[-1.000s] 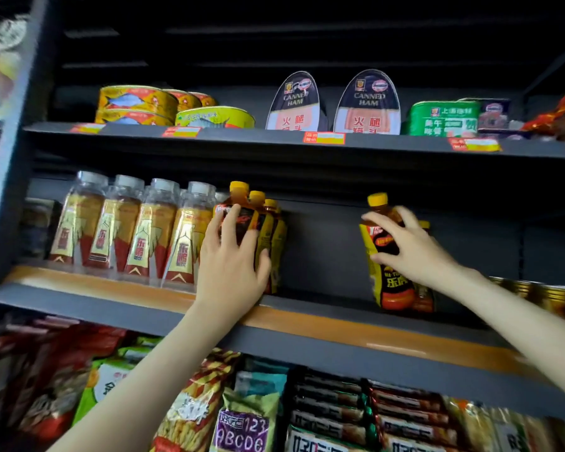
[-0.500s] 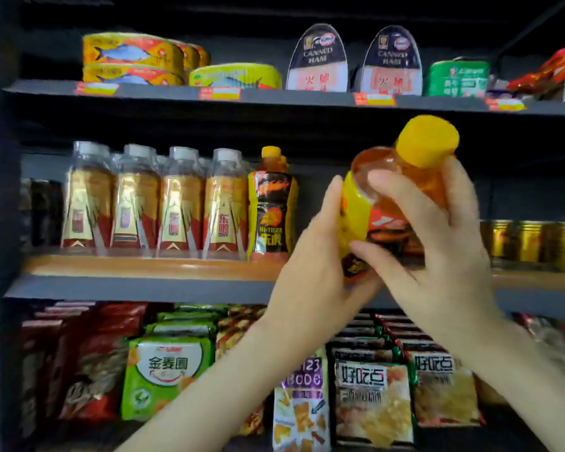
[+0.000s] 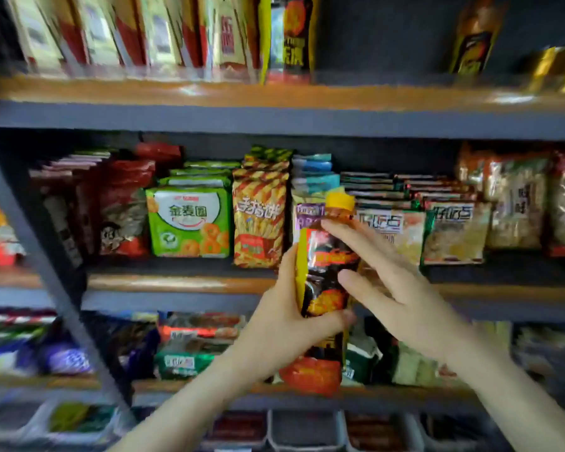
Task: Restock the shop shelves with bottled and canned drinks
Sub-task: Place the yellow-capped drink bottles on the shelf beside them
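A yellow-capped energy drink bottle with a black, yellow and orange label stands upright in front of the snack shelves. My left hand grips its lower body, thumb on the left side and fingers wrapped under the label. My right hand has its fingers straight, the fingertips touching the bottle's neck and right side. On the shelf above stand a row of clear bottles with gold and red labels, one matching energy drink and another further right.
Gold cans sit at the upper right. Snack bags fill the middle shelf: a green pack, a striped fries bag and flat biscuit packs. More packets lie below. A grey upright post slants at left.
The view has dropped from the drinks shelf to the snack shelves. The bottle has come down and turned upright, my left hand now gripping it while my right hand's fingers have straightened against it.
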